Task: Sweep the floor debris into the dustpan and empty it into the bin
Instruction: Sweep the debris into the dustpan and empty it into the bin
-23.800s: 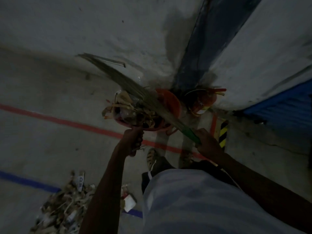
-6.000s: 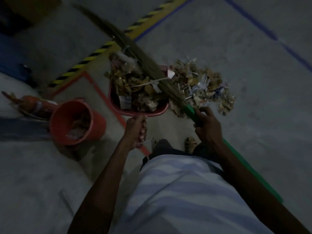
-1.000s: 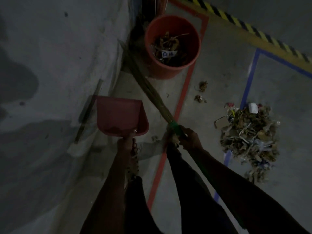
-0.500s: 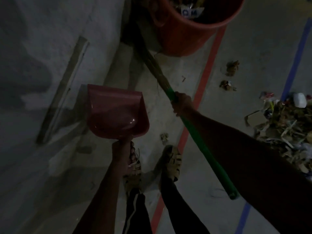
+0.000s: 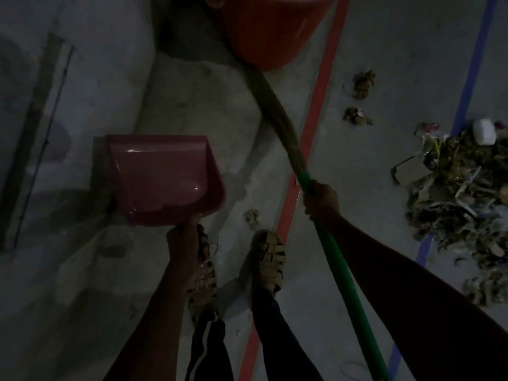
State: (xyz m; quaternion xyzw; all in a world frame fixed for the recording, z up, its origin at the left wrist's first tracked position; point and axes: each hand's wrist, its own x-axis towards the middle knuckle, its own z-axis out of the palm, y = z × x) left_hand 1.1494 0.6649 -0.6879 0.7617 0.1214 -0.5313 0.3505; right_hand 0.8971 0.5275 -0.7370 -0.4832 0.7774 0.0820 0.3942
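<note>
My left hand (image 5: 185, 239) grips the handle of a red dustpan (image 5: 162, 177), which is empty and held above the floor near the wall. My right hand (image 5: 321, 199) is closed on the green handle of a broom (image 5: 277, 116); its straw bristles run up toward the orange bin (image 5: 275, 26) at the top edge. A large pile of debris (image 5: 461, 193) lies on the floor to the right. Two small clumps (image 5: 360, 100) sit between bin and pile, and one scrap (image 5: 251, 215) lies by my feet.
A grey wall (image 5: 68, 105) fills the left side with a thin rod (image 5: 33, 125) leaning on it. A red floor line (image 5: 316, 111) and a blue floor line (image 5: 467, 86) run up the concrete. My sandalled feet (image 5: 269, 257) stand at centre.
The view has dropped lower and closer, so the bin slid mostly out at the top. Both hands keep their grips; the dustpan stays empty and the broom is held much as before.
</note>
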